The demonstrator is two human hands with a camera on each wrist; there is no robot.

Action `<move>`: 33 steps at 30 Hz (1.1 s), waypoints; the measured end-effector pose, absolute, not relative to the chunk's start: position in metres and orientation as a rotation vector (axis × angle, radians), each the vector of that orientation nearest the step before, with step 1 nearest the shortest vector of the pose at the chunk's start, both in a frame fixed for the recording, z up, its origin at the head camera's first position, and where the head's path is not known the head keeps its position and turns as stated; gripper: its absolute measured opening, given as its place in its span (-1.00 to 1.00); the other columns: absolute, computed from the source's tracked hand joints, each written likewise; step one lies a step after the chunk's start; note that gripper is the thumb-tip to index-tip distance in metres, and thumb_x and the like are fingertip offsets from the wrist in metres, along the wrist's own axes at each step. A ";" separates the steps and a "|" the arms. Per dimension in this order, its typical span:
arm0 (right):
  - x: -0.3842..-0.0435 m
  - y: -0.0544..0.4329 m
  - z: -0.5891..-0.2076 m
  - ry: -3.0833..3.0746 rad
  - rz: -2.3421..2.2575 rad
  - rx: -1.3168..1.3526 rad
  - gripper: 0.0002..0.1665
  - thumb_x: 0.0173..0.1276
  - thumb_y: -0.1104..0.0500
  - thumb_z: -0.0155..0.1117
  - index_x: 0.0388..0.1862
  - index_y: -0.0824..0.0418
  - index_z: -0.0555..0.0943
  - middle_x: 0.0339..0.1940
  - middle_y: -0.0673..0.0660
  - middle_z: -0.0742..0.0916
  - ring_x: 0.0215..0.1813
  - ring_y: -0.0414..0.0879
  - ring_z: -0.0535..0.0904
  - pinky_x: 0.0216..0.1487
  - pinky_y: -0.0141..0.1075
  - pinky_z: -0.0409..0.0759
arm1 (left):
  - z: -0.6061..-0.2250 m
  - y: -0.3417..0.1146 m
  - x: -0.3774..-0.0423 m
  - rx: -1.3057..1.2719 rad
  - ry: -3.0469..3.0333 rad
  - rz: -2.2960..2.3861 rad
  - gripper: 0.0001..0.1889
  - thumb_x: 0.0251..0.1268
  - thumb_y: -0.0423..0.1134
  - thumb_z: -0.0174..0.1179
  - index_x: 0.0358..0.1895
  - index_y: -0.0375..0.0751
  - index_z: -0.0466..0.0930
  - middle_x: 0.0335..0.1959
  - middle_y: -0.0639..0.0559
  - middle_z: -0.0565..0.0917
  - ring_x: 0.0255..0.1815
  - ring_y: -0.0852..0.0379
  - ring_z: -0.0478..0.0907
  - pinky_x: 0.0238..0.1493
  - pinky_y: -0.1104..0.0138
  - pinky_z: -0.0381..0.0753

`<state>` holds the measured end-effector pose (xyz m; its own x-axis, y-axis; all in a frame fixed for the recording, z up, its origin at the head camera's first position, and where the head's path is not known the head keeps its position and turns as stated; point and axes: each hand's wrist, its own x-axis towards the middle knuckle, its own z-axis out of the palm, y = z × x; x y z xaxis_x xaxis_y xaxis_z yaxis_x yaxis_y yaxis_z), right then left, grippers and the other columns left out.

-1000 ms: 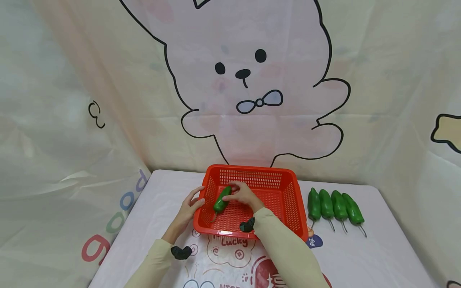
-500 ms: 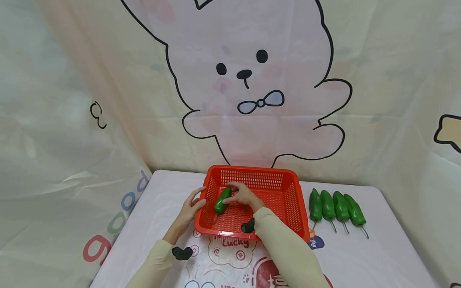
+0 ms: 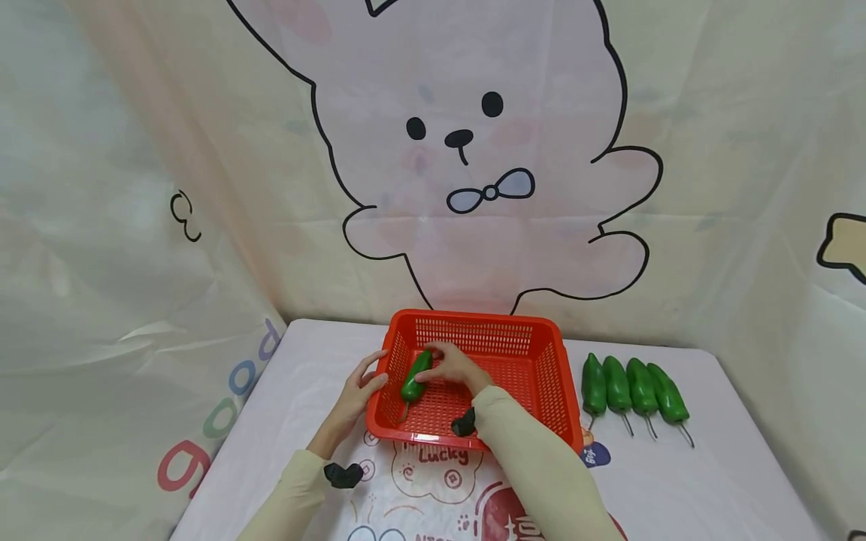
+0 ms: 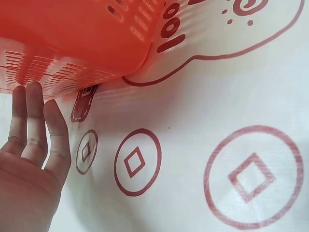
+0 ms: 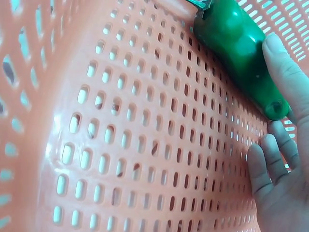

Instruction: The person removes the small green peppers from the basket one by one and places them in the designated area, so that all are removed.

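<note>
A red plastic basket [image 3: 473, 439] with slotted walls stands on the table. Inside it, near the left wall, lies a long green chili pepper [image 3: 414, 383], slanted with its stem toward the front. My right hand [image 3: 460, 368] reaches into the basket and holds this pepper by its upper part. The right wrist view shows the thumb along the green pepper [image 5: 241, 48] and other fingers near its tip. My left hand [image 3: 353, 394] touches the outside of the basket's left side. In the left wrist view, its fingers [image 4: 35, 121] are nearly straight against the slotted wall.
Several green peppers [image 3: 639, 387] lie side by side on the table, right of the basket, stems toward the front. The table [image 3: 731, 466] has a white cloth with red printed drawings. Behind it hangs a cloth backdrop [image 3: 514, 248] with a cartoon animal.
The right hand and the pepper have shifted very slightly left within the basket. The left hand stays at the basket's side. The whole head view has drifted a little.
</note>
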<state>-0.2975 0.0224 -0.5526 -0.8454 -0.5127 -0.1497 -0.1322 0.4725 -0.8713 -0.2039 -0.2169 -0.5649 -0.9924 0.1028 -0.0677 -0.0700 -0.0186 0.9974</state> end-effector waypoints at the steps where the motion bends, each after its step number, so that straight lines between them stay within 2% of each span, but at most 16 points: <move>1: -0.298 0.022 -0.552 2.334 -1.331 -0.540 -0.08 0.20 0.13 0.61 0.46 0.33 0.40 0.10 0.22 0.59 0.14 0.18 0.51 0.07 -0.10 0.61 | -0.565 -0.217 -0.204 0.037 2.115 2.158 -0.44 0.53 -0.20 0.19 0.51 0.13 0.31 0.28 -0.32 0.48 0.14 -0.28 0.57 -0.06 0.00 0.70; 5: -0.299 0.020 -0.552 2.340 -1.331 -0.527 -0.11 0.18 0.14 0.63 0.44 0.32 0.44 0.04 0.20 0.60 0.07 0.13 0.53 0.00 -0.15 0.63 | -0.564 -0.217 -0.204 0.034 2.124 2.151 -0.45 0.53 -0.19 0.18 0.51 0.15 0.31 0.29 -0.31 0.48 0.15 -0.27 0.56 -0.06 0.01 0.70; 10: -0.298 0.017 -0.549 2.289 -1.354 -0.517 -0.14 0.20 0.17 0.61 0.44 0.27 0.45 0.08 0.20 0.60 0.14 0.16 0.51 0.07 -0.14 0.62 | -0.564 -0.217 -0.203 0.021 2.130 2.147 -0.44 0.53 -0.20 0.18 0.51 0.13 0.31 0.28 -0.32 0.48 0.14 -0.28 0.56 -0.06 0.03 0.71; 19: -0.297 0.011 -0.545 2.300 -1.315 -0.482 -0.11 0.22 0.05 0.60 0.45 0.24 0.43 0.12 0.20 0.58 0.11 0.08 0.49 0.09 -0.08 0.60 | -0.563 -0.217 -0.201 0.035 2.127 2.144 -0.45 0.56 -0.20 0.15 0.52 0.16 0.29 0.31 -0.31 0.46 0.17 -0.30 0.56 -0.06 0.03 0.70; 33: -0.301 0.010 -0.547 2.287 -1.263 -0.536 -0.09 0.23 0.08 0.59 0.48 0.24 0.39 0.18 0.20 0.56 0.17 0.11 0.49 0.16 -0.07 0.57 | -0.564 -0.217 -0.202 0.046 2.101 2.164 -0.45 0.57 -0.23 0.13 0.53 0.13 0.28 0.33 -0.34 0.44 0.20 -0.33 0.52 -0.04 0.01 0.69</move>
<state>-0.3008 0.0102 -0.5469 -0.8130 -0.5421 -0.2125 -0.1089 0.5002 -0.8590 -0.2021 -0.2168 -0.5638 -0.9918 0.1104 -0.0649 -0.0681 -0.0257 0.9973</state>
